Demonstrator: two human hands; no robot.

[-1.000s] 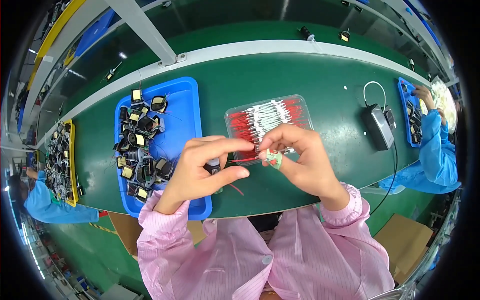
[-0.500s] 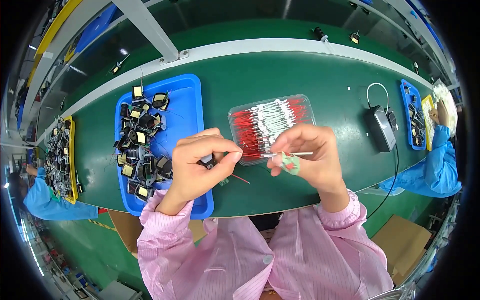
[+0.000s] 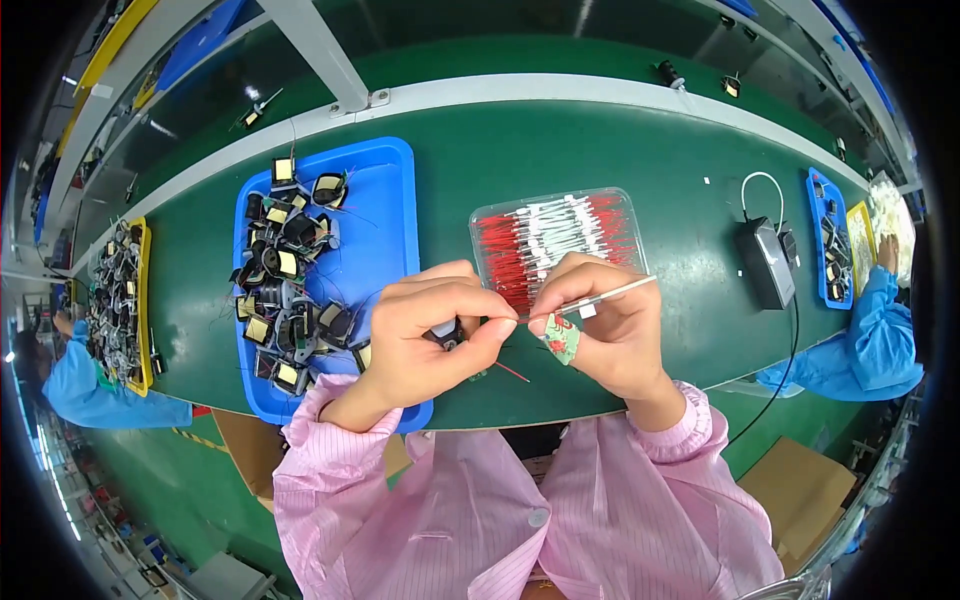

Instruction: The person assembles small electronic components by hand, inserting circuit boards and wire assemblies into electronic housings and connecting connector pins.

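Note:
My left hand [image 3: 430, 320] is closed, its thumb and forefinger pinching a thin red wire end. Under its fingers sits a small black component [image 3: 447, 333], mostly hidden, with a red wire [image 3: 513, 372] trailing below. Pressed close on the right, my right hand [image 3: 615, 335] is closed on a thin lead wire [image 3: 625, 290], whose pale end sticks out to the upper right. Green patterned tape [image 3: 562, 340] wraps the right thumb. Both sets of fingertips almost meet at the wire ends. Just beyond them, a clear plastic box [image 3: 636, 240] holds many red and white lead wires.
A blue tray [image 3: 375, 210] of black components with yellow pads lies left. Farther left is a yellow tray [image 3: 146, 300] of similar parts. A black power adapter [image 3: 765, 265] with a cable stands right, near another blue tray [image 3: 816, 190]. Co-workers' blue sleeves [image 3: 860, 350] show at both sides.
Both hands have come closer together, and the wire ends now meet between the fingertips. The lead in my right hand has tilted up to the right. The whole view has shifted slightly.

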